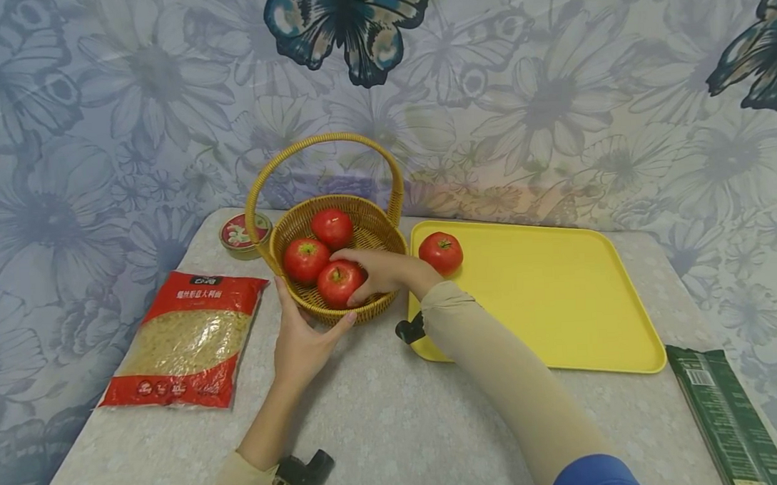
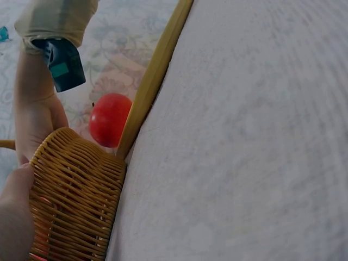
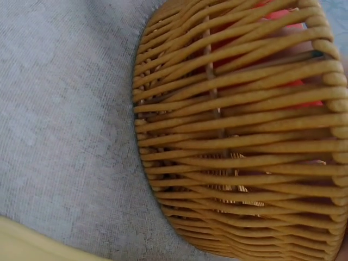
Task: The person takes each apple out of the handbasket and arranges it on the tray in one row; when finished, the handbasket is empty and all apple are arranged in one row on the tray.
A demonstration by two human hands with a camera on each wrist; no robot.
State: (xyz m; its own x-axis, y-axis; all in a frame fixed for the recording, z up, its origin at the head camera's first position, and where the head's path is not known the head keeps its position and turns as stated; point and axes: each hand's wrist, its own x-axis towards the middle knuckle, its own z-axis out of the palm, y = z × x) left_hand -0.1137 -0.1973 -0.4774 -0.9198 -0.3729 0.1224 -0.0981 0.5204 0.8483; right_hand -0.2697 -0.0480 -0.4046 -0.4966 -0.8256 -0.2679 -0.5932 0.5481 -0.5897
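A yellow wicker basket (image 1: 384,300) with a tall arched handle holds several red apples. My right hand (image 1: 383,270) reaches into it, thumb and fingers curled around the front apple (image 1: 340,283). Behind that one lie a second apple (image 1: 306,260) and a third apple (image 1: 332,228). With my left hand (image 1: 300,342) I hold the basket at its near left side, thumb at the front rim and index finger near the handle's foot. In the left wrist view, the left thumb (image 2: 19,187) is against the woven rim. Basket weave hides most of my right hand in the right wrist view.
One more red apple (image 1: 440,253) sits on a yellow tray (image 1: 557,301) right of the basket. A red pasta bag (image 1: 186,339) lies at left, and a round tin (image 1: 239,233) stands behind it. At the right edge is a green packet (image 1: 728,412).
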